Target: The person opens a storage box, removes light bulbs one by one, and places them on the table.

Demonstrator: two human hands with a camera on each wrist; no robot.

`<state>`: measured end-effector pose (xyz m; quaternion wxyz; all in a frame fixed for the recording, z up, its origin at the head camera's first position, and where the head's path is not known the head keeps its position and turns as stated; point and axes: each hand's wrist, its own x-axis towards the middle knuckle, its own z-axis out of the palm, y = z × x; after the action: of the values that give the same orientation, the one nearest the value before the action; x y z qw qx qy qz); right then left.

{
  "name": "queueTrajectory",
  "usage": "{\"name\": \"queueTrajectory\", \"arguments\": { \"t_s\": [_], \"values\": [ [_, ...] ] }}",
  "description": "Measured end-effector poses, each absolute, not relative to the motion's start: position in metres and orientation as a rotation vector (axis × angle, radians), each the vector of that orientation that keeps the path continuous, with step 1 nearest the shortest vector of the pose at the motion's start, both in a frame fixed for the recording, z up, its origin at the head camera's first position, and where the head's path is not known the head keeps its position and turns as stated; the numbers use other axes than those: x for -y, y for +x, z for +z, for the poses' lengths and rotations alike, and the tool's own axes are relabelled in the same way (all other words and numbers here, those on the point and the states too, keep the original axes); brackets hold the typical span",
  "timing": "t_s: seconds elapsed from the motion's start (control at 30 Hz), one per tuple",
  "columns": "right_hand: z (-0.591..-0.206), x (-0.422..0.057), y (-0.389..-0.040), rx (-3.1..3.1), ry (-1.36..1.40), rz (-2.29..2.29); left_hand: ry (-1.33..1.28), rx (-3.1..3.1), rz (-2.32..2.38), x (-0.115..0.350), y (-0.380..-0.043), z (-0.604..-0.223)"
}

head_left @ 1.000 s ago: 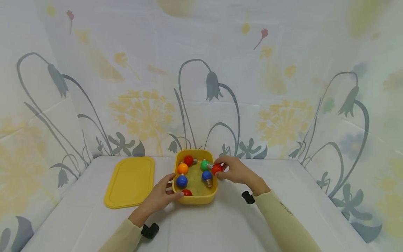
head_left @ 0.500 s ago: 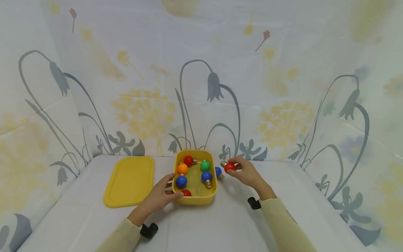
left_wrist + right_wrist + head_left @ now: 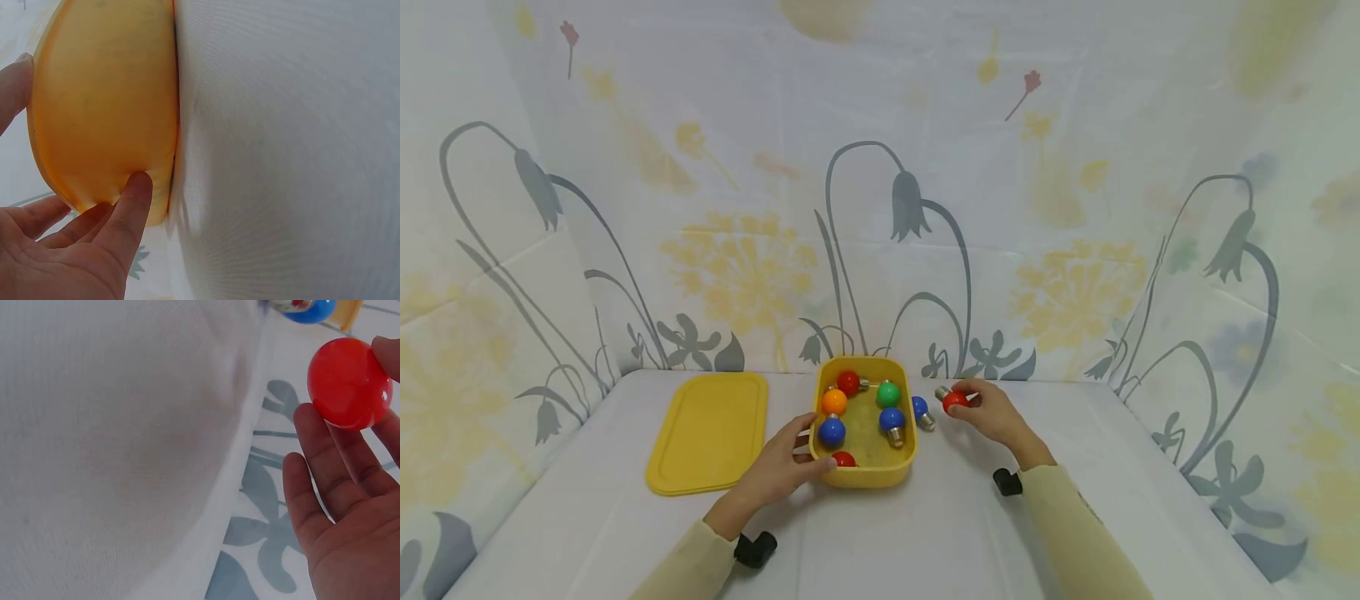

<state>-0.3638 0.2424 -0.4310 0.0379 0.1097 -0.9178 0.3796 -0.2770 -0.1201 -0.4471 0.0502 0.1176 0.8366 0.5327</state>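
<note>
At the near left corner of a yellow plastic box (image 3: 871, 477), my left hand (image 3: 778, 467) holds the wall, thumb at the near rim and fingers along the left side. In the left wrist view the fingers (image 3: 128, 219) press the box's outside (image 3: 106, 106). To the right of the box my right hand (image 3: 996, 414) pinches a red light bulb (image 3: 955, 402) by its round globe, metal base pointing up and left. The right wrist view shows that red globe (image 3: 350, 383) between thumb and fingertips. A blue bulb (image 3: 921, 408) lies on the table against the box's right side.
Inside the box lie several bulbs: red (image 3: 848, 382), orange (image 3: 833, 402), green (image 3: 888, 394) and blue (image 3: 832, 432). A yellow lid (image 3: 709, 433) lies flat on the white table at left. A patterned cloth (image 3: 880, 275) hangs behind.
My right hand has moved right, from the box's right rim, carrying the red bulb and lowering it slightly at the end. The blue bulb beside the box came into sight. My left hand stays put.
</note>
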Motion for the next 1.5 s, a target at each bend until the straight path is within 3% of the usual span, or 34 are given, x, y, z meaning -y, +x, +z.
{"name": "queueTrajectory", "arguments": {
  "t_s": [0.7, 1.5],
  "values": [
    [-0.440, -0.246, -0.381, 2.971, 0.350, 1.045, 0.343, -2.550, 1.621, 0.119, -0.275, -0.446],
    [-0.442, -0.247, -0.377, 2.989, 0.254, 1.066, 0.350, -2.568, 1.609, 0.119, -0.276, -0.447]
  ]
}}
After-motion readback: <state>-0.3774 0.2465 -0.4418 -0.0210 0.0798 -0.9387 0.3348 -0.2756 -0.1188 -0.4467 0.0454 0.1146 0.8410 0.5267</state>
